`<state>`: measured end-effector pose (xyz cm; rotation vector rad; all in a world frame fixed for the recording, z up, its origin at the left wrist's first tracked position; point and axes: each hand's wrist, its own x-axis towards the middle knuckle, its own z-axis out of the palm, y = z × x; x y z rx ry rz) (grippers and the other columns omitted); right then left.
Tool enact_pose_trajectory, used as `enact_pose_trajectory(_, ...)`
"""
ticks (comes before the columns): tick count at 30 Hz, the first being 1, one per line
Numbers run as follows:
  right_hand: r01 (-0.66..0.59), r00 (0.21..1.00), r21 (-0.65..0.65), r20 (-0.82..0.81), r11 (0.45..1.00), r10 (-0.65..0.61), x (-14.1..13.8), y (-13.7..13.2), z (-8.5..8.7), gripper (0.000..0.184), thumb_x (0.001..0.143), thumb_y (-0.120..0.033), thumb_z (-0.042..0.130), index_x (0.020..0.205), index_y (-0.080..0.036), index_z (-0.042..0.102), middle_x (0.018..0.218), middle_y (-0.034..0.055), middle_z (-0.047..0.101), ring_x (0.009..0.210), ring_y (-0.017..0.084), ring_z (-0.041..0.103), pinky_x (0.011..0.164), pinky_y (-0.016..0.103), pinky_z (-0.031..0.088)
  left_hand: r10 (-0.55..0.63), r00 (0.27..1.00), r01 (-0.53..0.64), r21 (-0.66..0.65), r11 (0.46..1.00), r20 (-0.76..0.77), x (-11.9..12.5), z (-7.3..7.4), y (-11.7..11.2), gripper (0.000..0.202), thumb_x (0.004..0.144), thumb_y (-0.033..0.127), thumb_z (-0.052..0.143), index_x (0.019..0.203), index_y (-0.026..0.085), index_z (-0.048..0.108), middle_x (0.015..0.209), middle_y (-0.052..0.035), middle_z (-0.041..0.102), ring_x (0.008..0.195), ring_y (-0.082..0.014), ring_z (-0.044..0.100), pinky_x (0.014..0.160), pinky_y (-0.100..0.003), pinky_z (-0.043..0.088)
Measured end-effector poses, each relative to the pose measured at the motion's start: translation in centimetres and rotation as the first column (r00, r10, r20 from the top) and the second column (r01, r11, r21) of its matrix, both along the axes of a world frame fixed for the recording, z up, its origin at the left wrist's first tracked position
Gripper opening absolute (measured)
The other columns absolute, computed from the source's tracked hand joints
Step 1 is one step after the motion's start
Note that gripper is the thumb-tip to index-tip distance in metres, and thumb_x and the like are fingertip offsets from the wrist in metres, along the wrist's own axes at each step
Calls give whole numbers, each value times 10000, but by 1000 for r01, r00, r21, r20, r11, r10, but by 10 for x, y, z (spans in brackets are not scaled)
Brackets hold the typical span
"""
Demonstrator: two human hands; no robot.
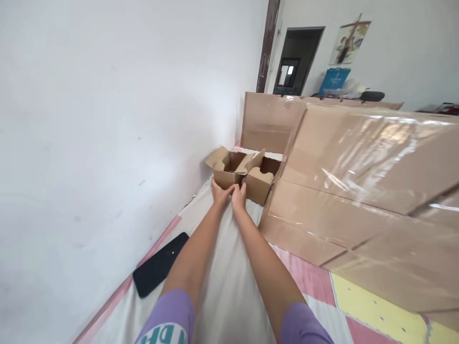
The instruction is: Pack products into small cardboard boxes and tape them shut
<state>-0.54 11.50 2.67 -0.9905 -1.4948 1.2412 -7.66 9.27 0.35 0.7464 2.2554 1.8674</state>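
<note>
Both my arms reach far forward over a cloth-covered surface [229, 286]. My left hand [220, 194] touches the front of a small open cardboard box [229, 172] with its flaps up. My right hand [239, 198] sits right beside it, fingers against a second small open cardboard box [258, 184] that stands touching the first. The fingers of both hands are curled at the box bottoms; whether they grip is unclear.
A white wall [107, 119] runs along the left. A black phone [159, 270] lies on the cloth near the wall. Large flat cardboard sheets wrapped in plastic [366, 191] are stacked at the right. A doorway [297, 59] is at the back.
</note>
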Motion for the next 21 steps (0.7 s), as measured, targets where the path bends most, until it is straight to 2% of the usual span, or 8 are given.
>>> enact_pose_trajectory(3, 124, 992, 5, -21, 992, -124, -16, 26, 1, 637, 929, -308, 353, 1517, -62, 360, 1595, 216, 395, 1492, 279, 370, 1223, 458, 277, 69, 997, -71, -40, 997, -41, 12, -2, 17, 1186, 686, 486, 851, 1564, 153, 128, 1608, -262, 302, 1519, -380, 277, 1240, -524, 227)
enact_pose_trajectory(6, 196, 981, 28, -7, 980, -196, -29, 48, 2, 628, 924, -313, 349, 1500, -67, 390, 1564, 212, 442, 1468, 284, 404, 1205, 439, 307, 88, 993, -92, -48, 995, -80, 14, -3, 23, 1155, 731, 487, 811, 1577, 154, 99, 1613, -244, 306, 1515, -363, 286, 1231, -500, 246)
enact_pose_trajectory(9, 254, 966, 40, 34, 966, -255, -37, 69, 2, 631, 925, -295, 310, 1518, -89, 377, 1550, 194, 460, 1453, 289, 414, 1189, 456, 323, 80, 989, -86, -47, 995, -122, 5, -5, 26, 1213, 683, 488, 848, 1575, 143, 101, 1582, -260, 337, 1495, -378, 316, 1214, -487, 274)
enact_pose_trajectory(11, 286, 954, 32, 83, 958, -288, -41, 79, 0, 645, 900, -261, 349, 1528, -115, 376, 1546, 193, 455, 1445, 317, 404, 1174, 507, 324, 61, 987, -65, -22, 998, -146, -5, -8, 28, 1260, 642, 481, 880, 1570, 133, 102, 1554, -282, 352, 1478, -403, 331, 1203, -501, 280)
enact_pose_trajectory(14, 309, 934, 23, 182, 951, -307, -44, 89, -3, 590, 839, -201, 441, 1420, -160, 532, 1536, 203, 440, 1417, 388, 382, 1127, 604, 321, 20, 993, -16, 32, 999, -119, -22, -14, 31, 1255, 635, 442, 899, 1564, 163, 103, 1532, -264, 368, 1475, -391, 333, 1210, -499, 263)
enact_pose_trajectory(17, 297, 916, 49, 266, 954, -299, -41, 92, -7, 357, 827, -208, 496, 1114, -211, 708, 1509, 173, 455, 1360, 419, 387, 1094, 659, 297, -6, 1000, 7, 39, 999, -30, -39, -19, 32, 1005, 719, 436, 853, 1505, 202, 272, 1466, -216, 442, 1440, -359, 388, 1219, -499, 248)
enact_pose_trajectory(19, 283, 909, 86, 295, 955, -296, -37, 91, -10, 241, 840, -264, 528, 993, -227, 710, 1494, 151, 462, 1313, 408, 415, 1088, 663, 288, -12, 1000, 13, 42, 999, -2, -47, -20, 32, 773, 795, 445, 789, 1417, 198, 401, 1436, -208, 467, 1436, -352, 394, 1223, -509, 241)
enact_pose_trajectory(21, 274, 905, 125, 302, 954, -300, -34, 90, -12, 215, 833, -305, 552, 981, -222, 684, 1481, 158, 458, 1262, 393, 454, 1075, 650, 307, -29, 1000, 29, 66, 997, 1, -51, -20, 32, 638, 853, 436, 730, 1361, 181, 441, 1437, -210, 471, 1438, -334, 401, 1213, -490, 280)
